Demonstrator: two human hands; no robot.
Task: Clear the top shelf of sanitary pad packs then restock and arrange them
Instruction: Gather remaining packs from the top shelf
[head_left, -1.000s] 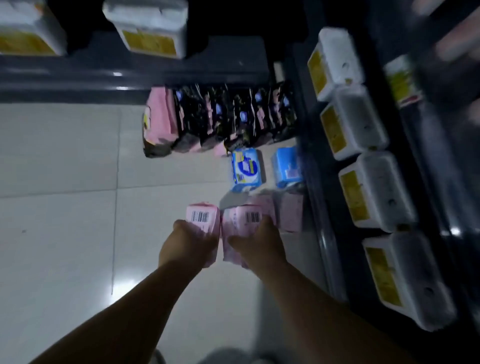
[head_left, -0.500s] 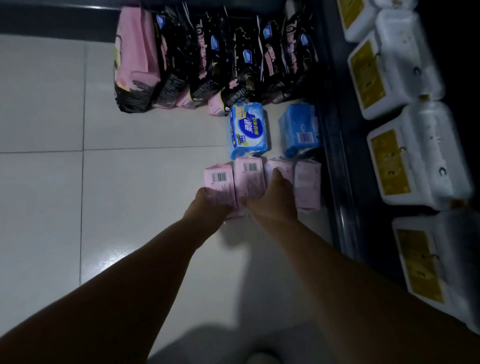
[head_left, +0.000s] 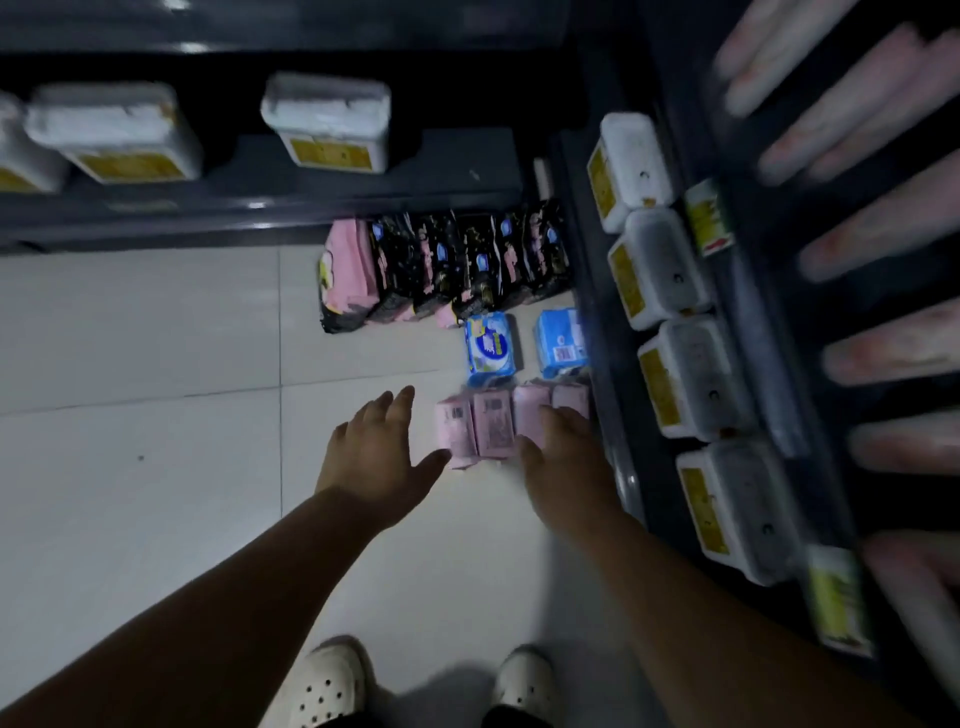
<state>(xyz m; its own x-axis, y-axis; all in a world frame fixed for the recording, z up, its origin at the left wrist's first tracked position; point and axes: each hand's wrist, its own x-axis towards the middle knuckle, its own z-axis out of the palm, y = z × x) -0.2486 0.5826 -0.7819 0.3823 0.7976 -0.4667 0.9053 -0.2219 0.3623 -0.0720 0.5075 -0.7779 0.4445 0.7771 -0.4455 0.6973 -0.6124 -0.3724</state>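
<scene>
Four pink packs (head_left: 493, 431) lining floor's (head_left: 156, 467) right edge; L hand (head_left: 379, 452) hanging open beside them, R hand (head_left: 566, 457) lying flat, uncurled, on top

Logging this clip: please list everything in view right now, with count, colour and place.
small pink packs: four, pink, side by side on the floor by the right shelving
blue packs: two, blue, on the floor just beyond the pink row
black packs: about five, black, in a row against the back shelving
large pink pack: one, pink, left end of that row
white tubs: four on the right shelf, three on the back shelf, yellow labels
blurred pink packs: count unclear, upper right shelf
floor: pale tiles
shoes: two, white, bottom edge
left hand: fingers spread, beside the pink row
right hand: lying on the row's right packs
</scene>
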